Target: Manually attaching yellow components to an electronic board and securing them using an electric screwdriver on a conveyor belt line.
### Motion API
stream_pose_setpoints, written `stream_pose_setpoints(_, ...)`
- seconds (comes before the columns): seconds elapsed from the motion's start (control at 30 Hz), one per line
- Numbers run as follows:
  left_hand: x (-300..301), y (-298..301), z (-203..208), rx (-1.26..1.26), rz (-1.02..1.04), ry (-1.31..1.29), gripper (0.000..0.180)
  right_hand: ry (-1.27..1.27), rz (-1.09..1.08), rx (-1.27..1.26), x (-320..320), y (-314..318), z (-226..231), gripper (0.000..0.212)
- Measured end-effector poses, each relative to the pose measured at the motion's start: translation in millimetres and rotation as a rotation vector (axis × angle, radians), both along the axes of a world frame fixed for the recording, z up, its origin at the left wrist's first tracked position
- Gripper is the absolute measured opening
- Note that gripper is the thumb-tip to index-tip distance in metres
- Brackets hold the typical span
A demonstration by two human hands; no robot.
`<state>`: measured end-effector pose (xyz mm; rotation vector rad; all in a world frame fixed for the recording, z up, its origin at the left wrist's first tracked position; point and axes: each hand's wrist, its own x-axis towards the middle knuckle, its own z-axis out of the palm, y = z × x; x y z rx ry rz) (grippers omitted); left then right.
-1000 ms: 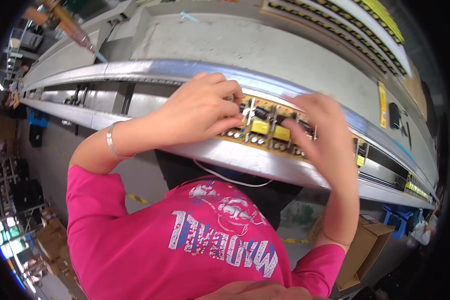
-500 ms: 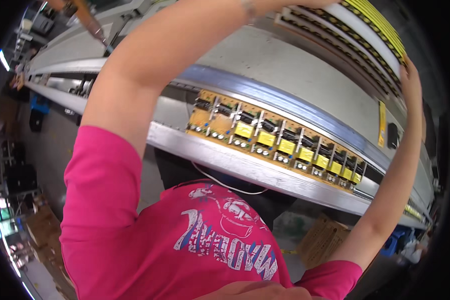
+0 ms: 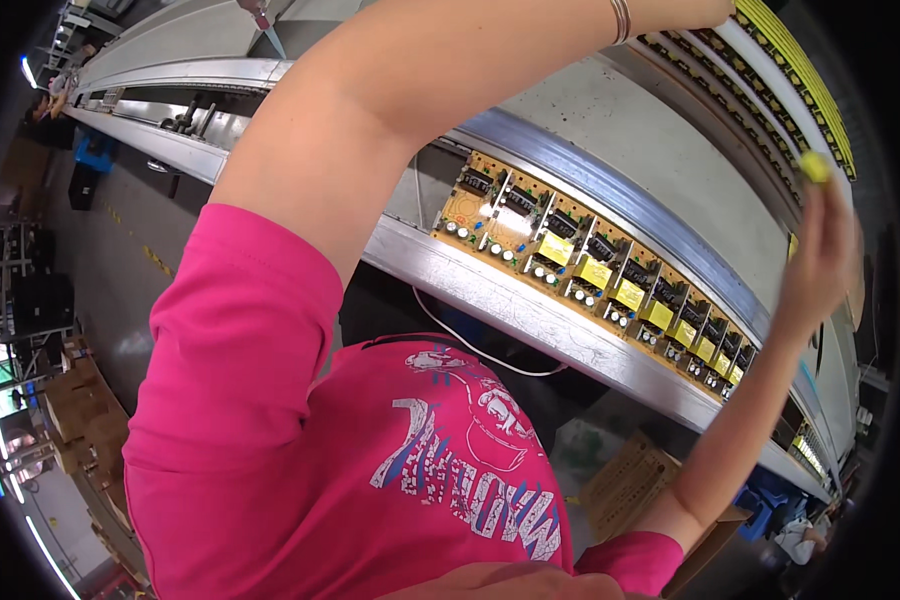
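Between the fingertips of my right hand [image 3: 823, 260], raised at the right, is a small yellow-wrapped transformer [image 3: 816, 166]. The hand is smeared by motion. My left hand [image 3: 712, 12] reaches to the stacked trays at the top right; its fingers are mostly hidden at the picture's upper edge. Rows of yellow parts [image 3: 808, 80] fill the top tray, with white layers [image 3: 770, 70] and more dark-and-yellow rows below. In front of me a long panel of circuit boards [image 3: 467, 208] lies along the rails. Yellow transformers [image 3: 628, 293] sit on most boards; the two leftmost show bare board there.
A near metal rail [image 3: 530, 322] and a far rail [image 3: 610, 190] flank the panel. Beyond lies a grey bench surface [image 3: 660, 140]. A pointed tool [image 3: 266, 25] hangs at the upper left. Below the rail are a white cable [image 3: 470, 347] and a cardboard box [image 3: 625, 480].
My right hand has left the tray edge and come lower, now holding a yellow transformer. My left arm, the trays and the panel appear shifted right in the picture as the view moved.
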<state>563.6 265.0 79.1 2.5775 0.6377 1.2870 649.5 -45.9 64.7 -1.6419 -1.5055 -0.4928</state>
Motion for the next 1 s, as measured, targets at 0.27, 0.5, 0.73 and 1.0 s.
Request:
stream_pose_setpoints(0.27, -40.7, 10.1, -25.1, -0.191, -0.265, -0.563, 0.026, 0.28, 0.398, -0.42, -181.7, -20.7, -62.5, 0.029)
stream_pose_setpoints(0.5, -216.0, -142.1, 2.0, -0.493, -0.467, 0.028, 0.036, 0.082, 0.448, -0.498, -197.0, -20.0, -76.9, 0.024)
stream_pose_setpoints(0.73, -307.0, -205.8, -60.0, -0.656, -0.353, 0.164, 0.019, 0.059, 0.413, -0.56, -194.4, -17.7, -66.9, 0.021)
stream_pose_setpoints(1.0, -319.3, -210.3, -90.1, -0.401, -0.264, 0.313, 0.018, 0.111, 0.414, -0.568, -192.0, -21.0, -66.9, 0.021)
